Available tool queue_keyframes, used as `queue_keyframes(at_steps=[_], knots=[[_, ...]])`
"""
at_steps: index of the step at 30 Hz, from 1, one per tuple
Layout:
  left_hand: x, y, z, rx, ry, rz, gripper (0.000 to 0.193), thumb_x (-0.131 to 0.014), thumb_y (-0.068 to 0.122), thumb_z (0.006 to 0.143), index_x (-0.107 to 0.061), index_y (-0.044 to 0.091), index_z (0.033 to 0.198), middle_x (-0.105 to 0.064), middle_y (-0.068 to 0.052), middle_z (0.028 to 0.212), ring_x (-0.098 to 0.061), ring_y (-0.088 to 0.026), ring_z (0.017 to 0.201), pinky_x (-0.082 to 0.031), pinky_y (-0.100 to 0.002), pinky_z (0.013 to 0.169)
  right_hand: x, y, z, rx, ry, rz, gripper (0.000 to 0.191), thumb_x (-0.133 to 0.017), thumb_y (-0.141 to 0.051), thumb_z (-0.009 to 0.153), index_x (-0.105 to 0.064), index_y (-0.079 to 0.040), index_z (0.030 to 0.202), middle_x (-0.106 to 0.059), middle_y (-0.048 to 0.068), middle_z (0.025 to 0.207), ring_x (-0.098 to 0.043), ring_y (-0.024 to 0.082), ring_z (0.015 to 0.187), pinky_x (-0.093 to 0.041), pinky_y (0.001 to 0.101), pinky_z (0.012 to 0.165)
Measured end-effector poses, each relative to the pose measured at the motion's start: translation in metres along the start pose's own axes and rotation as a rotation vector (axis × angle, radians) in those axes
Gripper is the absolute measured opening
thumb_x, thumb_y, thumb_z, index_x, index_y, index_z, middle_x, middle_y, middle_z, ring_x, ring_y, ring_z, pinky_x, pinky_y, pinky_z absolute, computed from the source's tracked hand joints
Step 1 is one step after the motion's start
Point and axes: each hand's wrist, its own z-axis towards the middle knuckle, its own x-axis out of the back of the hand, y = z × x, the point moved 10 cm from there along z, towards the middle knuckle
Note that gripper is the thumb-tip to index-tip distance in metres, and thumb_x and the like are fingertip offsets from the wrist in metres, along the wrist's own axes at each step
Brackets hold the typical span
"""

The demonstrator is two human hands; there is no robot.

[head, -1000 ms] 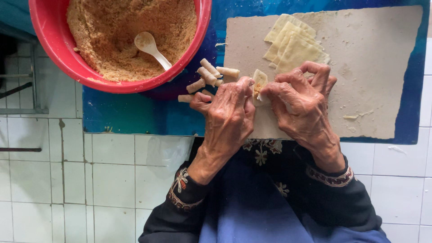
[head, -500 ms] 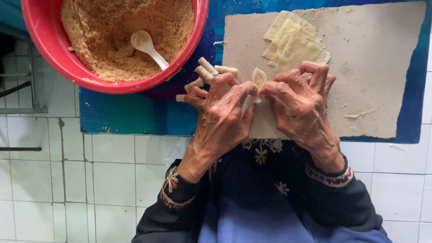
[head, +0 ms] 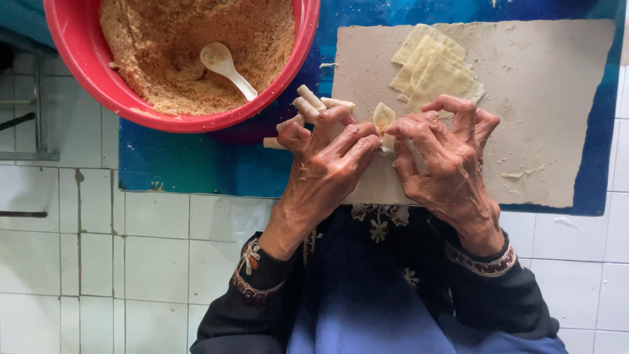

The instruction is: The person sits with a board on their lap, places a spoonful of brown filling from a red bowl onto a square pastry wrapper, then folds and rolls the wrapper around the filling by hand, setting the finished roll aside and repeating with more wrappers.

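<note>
Filled dough wrapper (head: pixel 383 119): pinched between the fingertips of left hand (head: pixel 331 160) and right hand (head: pixel 445 160), both sets of fingers closed on it, long axis pointing away from them, equally near both, above the surface (head: pixel 557 98).

Glossy red plastic bowl (head: pixel 78 59) of coarse, dry crumbs (head: pixel 177 46); smooth white plastic spoon (head: pixel 226 65); matt, floury board (head: pixel 557 111), possibly cardboard; soft pale dough sheets (head: pixel 436 75).

Both hands, left hand (head: pixel 327 164) & right hand (head: pixel 442 160), pinch filled dough wrapper (head: pixel 383 119) over grey board (head: pixel 557 98); rolled pieces (head: pixel 313 103) beside red bowl (head: pixel 78 59) w/ crumb filling (head: pixel 170 46), white spoon (head: pixel 226 67).
</note>
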Motion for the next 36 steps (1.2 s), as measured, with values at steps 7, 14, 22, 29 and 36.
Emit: queue_keyframes(at_steps=[7, 14, 22, 29, 36], knots=[[-0.001, -0.003, 0.004, 0.026, 0.009, -0.008, 0.019, -0.077, 0.016, 0.091, -0.073, 0.012, 0.109, -0.07, 0.005, 0.116, -0.054, -0.024, 0.127, -0.035, -0.047, 0.1, 0.005, -0.012, 0.001, 0.066, -0.015, -0.057, 0.029, -0.088, -0.022, 0.085, -0.074, -0.016, 0.11, -0.069, 0.0, 0.115, -0.053, 0.028, 0.122, -0.026, 0.0531, 0.104], [0.007, -0.007, 0.012, 0.05, -0.009, -0.174, 0.033, -0.078, 0.021, 0.084, -0.07, 0.007, 0.112, -0.069, -0.004, 0.115, -0.052, -0.028, 0.121, -0.044, -0.047, 0.102, 0.011, -0.032, 0.013, 0.208, -0.001, -0.344, 0.014, -0.082, -0.019, 0.092, -0.077, -0.014, 0.104, -0.073, -0.004, 0.105, -0.054, 0.022, 0.114, -0.028, 0.0516, 0.095], [-0.002, -0.012, 0.014, 0.073, -0.017, -0.193, 0.02, -0.078, 0.008, 0.09, -0.072, 0.01, 0.109, -0.069, -0.001, 0.107, -0.055, -0.024, 0.118, -0.047, -0.04, 0.096, 0.007, -0.016, 0.031, 0.223, -0.09, -0.201, 0.018, -0.079, -0.025, 0.101, -0.076, -0.013, 0.114, -0.074, -0.003, 0.102, -0.054, 0.021, 0.12, -0.027, 0.0503, 0.096], [0.001, -0.014, 0.015, 0.071, 0.037, -0.214, 0.018, -0.078, 0.008, 0.089, -0.071, 0.008, 0.106, -0.069, -0.002, 0.102, -0.054, -0.026, 0.117, -0.046, -0.04, 0.095, -0.003, -0.002, 0.031, 0.196, -0.149, -0.134, 0.015, -0.08, -0.024, 0.1, -0.079, -0.025, 0.114, -0.074, -0.007, 0.103, -0.05, 0.021, 0.125, -0.024, 0.0514, 0.101], [0.01, -0.009, 0.018, 0.079, 0.061, -0.076, 0.016, -0.078, 0.011, 0.09, -0.072, 0.011, 0.104, -0.068, 0.002, 0.104, -0.052, -0.024, 0.114, -0.038, -0.044, 0.093, -0.009, 0.01, 0.033, 0.169, -0.175, -0.052, 0.015, -0.084, -0.026, 0.089, -0.08, -0.022, 0.103, -0.073, -0.003, 0.103, -0.048, 0.025, 0.127, -0.025, 0.0511, 0.099]])
